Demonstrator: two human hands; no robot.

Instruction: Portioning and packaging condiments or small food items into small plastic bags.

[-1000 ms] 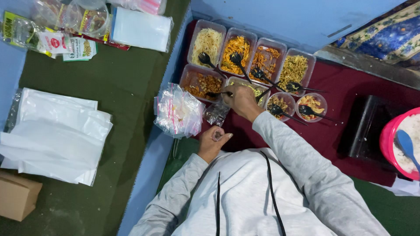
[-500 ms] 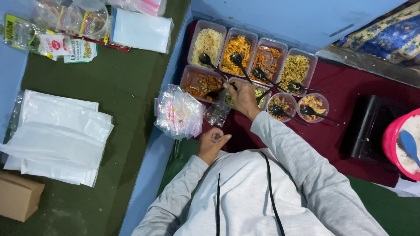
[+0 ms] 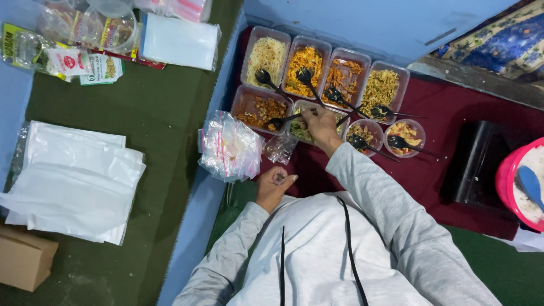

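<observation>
My right hand [image 3: 321, 123] reaches over a small tub of greenish food [image 3: 299, 129] and is closed on the handle of a black spoon [image 3: 279, 120]. The spoon's bowl rests in a tub of brown food [image 3: 256, 107]. My left hand [image 3: 274, 187] is drawn in near my chest, its fingers curled at the lower edge of a small clear bag [image 3: 280, 148]. A heap of clear zip bags [image 3: 229, 146] lies just left of that hand.
Four rectangular tubs of noodles and fried mixes [image 3: 323, 71] and two round tubs [image 3: 403, 135] sit on a dark red cloth [image 3: 436, 170], each with a black spoon. A pink bucket [image 3: 504, 181], a black box [image 3: 475, 164], white plastic bags [image 3: 73, 181], packets [image 3: 68, 56] and a cardboard box [image 3: 22, 258] surround them.
Almost nothing differs. My right hand has shifted slightly over the tubs while holding the spoon; my left hand stays where it was.
</observation>
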